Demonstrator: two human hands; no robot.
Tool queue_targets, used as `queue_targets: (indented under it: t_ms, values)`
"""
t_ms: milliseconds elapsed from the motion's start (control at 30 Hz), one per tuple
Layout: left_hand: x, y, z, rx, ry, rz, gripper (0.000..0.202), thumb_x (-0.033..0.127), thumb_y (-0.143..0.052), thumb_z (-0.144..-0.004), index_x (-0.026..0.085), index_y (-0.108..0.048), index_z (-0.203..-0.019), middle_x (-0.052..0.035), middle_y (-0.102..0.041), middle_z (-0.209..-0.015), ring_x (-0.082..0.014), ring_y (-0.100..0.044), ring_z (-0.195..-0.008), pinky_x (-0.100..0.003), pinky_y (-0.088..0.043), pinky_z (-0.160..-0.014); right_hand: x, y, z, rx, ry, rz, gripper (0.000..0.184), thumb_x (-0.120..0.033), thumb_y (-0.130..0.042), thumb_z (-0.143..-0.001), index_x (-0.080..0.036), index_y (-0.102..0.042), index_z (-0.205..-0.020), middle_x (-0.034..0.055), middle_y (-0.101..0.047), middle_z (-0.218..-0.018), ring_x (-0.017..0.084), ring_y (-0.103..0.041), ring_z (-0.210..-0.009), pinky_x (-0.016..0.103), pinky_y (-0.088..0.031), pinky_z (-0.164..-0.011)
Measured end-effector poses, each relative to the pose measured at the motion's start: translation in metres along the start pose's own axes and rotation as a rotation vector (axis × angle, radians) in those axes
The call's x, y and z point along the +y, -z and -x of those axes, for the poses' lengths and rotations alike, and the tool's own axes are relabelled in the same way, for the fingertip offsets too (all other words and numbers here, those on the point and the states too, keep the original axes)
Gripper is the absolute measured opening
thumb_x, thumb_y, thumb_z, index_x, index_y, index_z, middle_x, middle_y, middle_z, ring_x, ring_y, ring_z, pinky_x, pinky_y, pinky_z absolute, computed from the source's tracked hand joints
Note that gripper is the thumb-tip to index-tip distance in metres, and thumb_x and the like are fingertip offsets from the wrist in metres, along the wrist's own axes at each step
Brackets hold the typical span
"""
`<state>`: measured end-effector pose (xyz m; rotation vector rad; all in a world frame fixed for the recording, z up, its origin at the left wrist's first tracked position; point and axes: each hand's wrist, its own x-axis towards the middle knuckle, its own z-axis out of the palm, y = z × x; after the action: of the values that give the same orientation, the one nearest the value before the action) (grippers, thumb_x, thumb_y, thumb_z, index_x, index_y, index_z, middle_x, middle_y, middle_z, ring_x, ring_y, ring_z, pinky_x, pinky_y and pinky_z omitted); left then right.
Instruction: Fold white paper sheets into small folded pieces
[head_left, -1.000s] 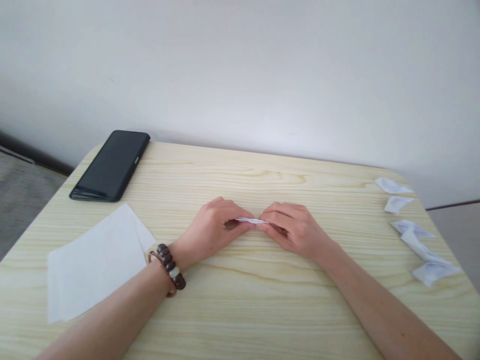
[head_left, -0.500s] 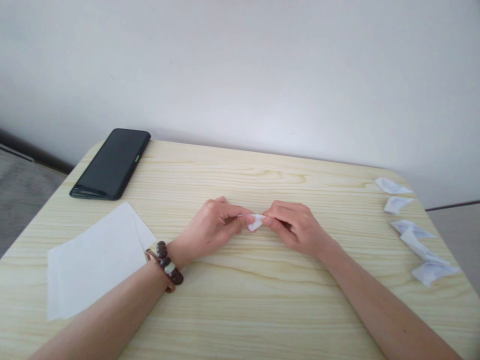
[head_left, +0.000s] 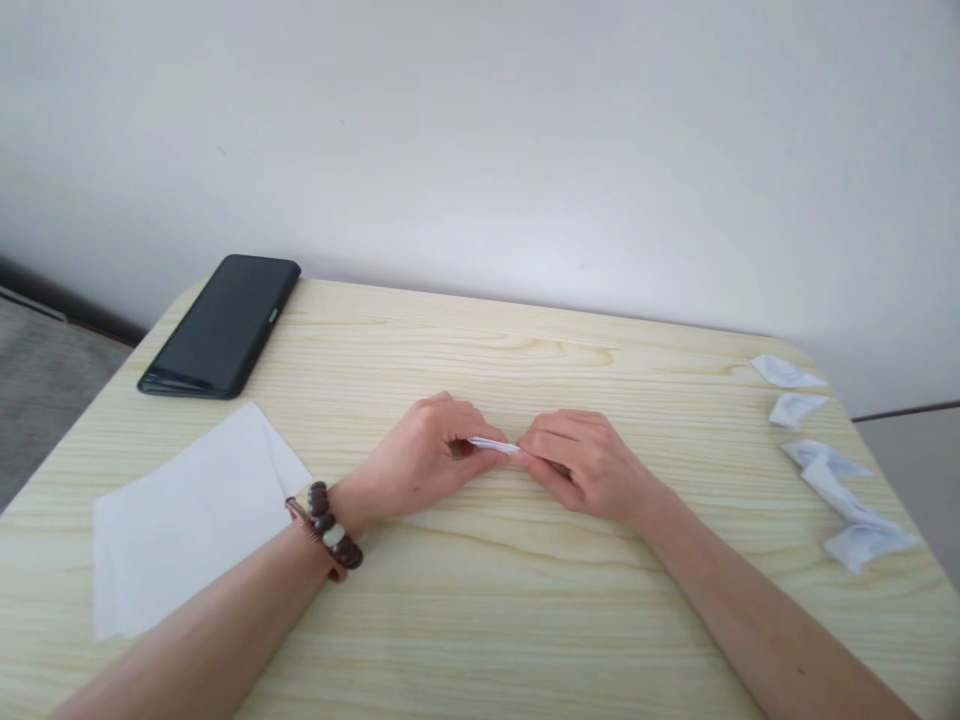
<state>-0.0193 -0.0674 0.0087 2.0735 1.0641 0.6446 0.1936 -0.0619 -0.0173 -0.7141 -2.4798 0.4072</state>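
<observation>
A small folded piece of white paper (head_left: 492, 445) is pinched between my two hands above the middle of the table. My left hand (head_left: 424, 450) grips its left end between thumb and fingers, and a beaded bracelet circles that wrist. At the right end, the thumb and fingertips of my right hand (head_left: 589, 458) close on the paper. It shows nearly edge-on as a thin strip, and its ends are partly hidden by my fingers.
White paper sheets (head_left: 187, 530) lie at the left, partly under my left forearm. Behind them a black phone (head_left: 221, 325) rests near the table's back left corner. Several folded white paper pieces (head_left: 870, 542) line the right edge. A pale wall (head_left: 480, 150) stands behind the wooden table (head_left: 480, 620).
The folded paper has turned from showing a white face to lying nearly edge-on. My fingers have shifted slightly around it, with the right hand a little lower.
</observation>
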Motion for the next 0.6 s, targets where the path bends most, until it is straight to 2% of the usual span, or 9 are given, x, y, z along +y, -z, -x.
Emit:
queue_targets:
  t_ms: [200,267,400,500,600]
  values:
    - [-0.004,-0.006,0.000,0.077,-0.009,-0.010,0.014,0.028,-0.061,-0.087,0.021,-0.073,-0.086,0.0018,-0.072,-0.072,-0.0116,-0.061,-0.066,-0.025,-0.042,-0.073,0.002,0.001,0.001,0.033,-0.024,-0.027,0.019,-0.021,-0.046,-0.094,-0.017,-0.059,-0.081,0.0017,-0.058,-0.071,0.011,-0.048,-0.061,0.025,-0.034,-0.059]
    - [-0.005,-0.006,0.000,0.056,-0.036,-0.035,0.019,0.029,-0.055,-0.091,0.021,-0.072,-0.087,0.0016,-0.071,-0.073,-0.0117,-0.060,-0.067,-0.026,-0.041,-0.073,0.002,0.003,0.001,0.050,-0.061,-0.062,0.021,-0.022,-0.047,-0.094,-0.017,-0.059,-0.078,0.0005,-0.055,-0.067,0.010,-0.046,-0.059,0.024,-0.033,-0.057]
    - [-0.003,0.001,0.000,-0.039,-0.082,0.002,0.033,0.027,-0.043,-0.096,0.017,-0.065,-0.075,0.0013,-0.062,-0.065,-0.0111,-0.054,-0.063,-0.024,-0.039,-0.070,-0.001,0.005,-0.001,0.031,-0.113,-0.193,0.024,-0.023,-0.047,-0.095,-0.017,-0.062,-0.078,-0.0001,-0.054,-0.066,0.010,-0.045,-0.058,0.023,-0.034,-0.057]
    - [0.000,0.006,0.000,-0.081,-0.042,0.066,0.036,0.029,-0.041,-0.096,0.017,-0.066,-0.074,0.0017,-0.060,-0.064,-0.0110,-0.053,-0.063,-0.023,-0.040,-0.069,-0.001,0.006,-0.003,0.016,-0.113,-0.237,0.024,-0.024,-0.047,-0.095,-0.017,-0.063,-0.079,-0.0002,-0.055,-0.067,0.009,-0.045,-0.059,0.023,-0.034,-0.057]
    - [0.002,0.009,0.000,-0.085,0.028,0.140,0.042,0.032,-0.036,-0.098,0.018,-0.071,-0.078,0.0009,-0.065,-0.068,-0.0112,-0.056,-0.064,-0.022,-0.041,-0.066,-0.001,0.006,-0.003,0.029,-0.120,-0.229,0.024,-0.025,-0.047,-0.095,-0.017,-0.060,-0.077,-0.0012,-0.052,-0.064,0.009,-0.044,-0.058,0.023,-0.032,-0.056]
